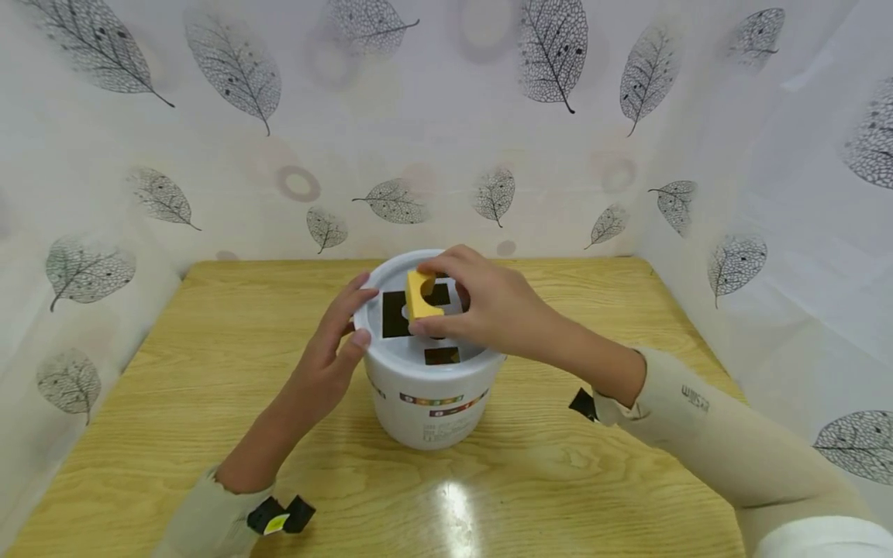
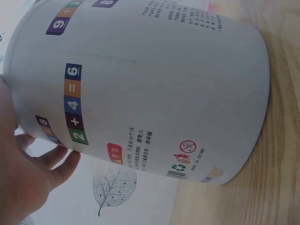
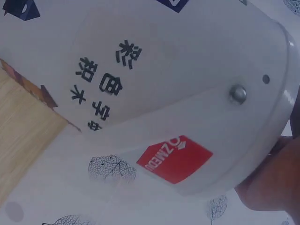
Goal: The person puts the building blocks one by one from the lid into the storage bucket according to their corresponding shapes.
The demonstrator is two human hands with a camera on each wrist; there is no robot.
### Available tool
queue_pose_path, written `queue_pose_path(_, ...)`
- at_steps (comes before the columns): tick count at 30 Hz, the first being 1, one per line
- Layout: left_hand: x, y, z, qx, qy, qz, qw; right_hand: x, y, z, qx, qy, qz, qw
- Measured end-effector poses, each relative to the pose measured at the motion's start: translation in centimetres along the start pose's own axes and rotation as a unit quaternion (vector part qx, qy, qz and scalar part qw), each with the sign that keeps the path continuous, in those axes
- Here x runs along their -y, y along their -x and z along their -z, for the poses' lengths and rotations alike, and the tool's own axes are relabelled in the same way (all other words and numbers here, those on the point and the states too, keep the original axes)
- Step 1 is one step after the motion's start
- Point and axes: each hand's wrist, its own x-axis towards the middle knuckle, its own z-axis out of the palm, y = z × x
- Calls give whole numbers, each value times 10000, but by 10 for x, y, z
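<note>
A white bucket (image 1: 432, 422) stands upright on the wooden table, its lid (image 1: 405, 353) pierced by several dark cut-outs. Between thumb and fingers, my right hand (image 1: 498, 306) pinches a yellow arch-shaped block (image 1: 417, 298) with a rounded notch, just over the lid's middle. Whether the block touches the lid is hard to tell. My left hand (image 1: 333, 341) rests against the bucket's left rim, fingers spread. Up close in the left wrist view, fingers (image 2: 61, 164) touch the bucket's side, printed with coloured sums. In the right wrist view the block is hidden; the bucket wall (image 3: 187, 51) fills most of it.
The wooden table (image 1: 230, 325) reaches back to a pale cloth (image 1: 418, 132) with a leaf pattern, which hangs behind and on both sides. A white handle (image 3: 201, 112) with a red label lies along the bucket's side. Dark straps (image 1: 279, 515) hang by the sleeves.
</note>
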Motion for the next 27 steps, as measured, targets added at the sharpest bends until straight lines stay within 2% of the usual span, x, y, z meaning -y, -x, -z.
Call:
queue_pose_path(8,0,0,-1,56,118,-29,9999,13,-11,-8,152,225,-79,9996)
queue_pose_path(16,4,0,0,41,115,-57,9999,16,-20,-15,198,371,-19,9991)
queue_pose_path(27,4,0,-1,12,100,-74,9999,20,-27,-20,381,872,19,9955)
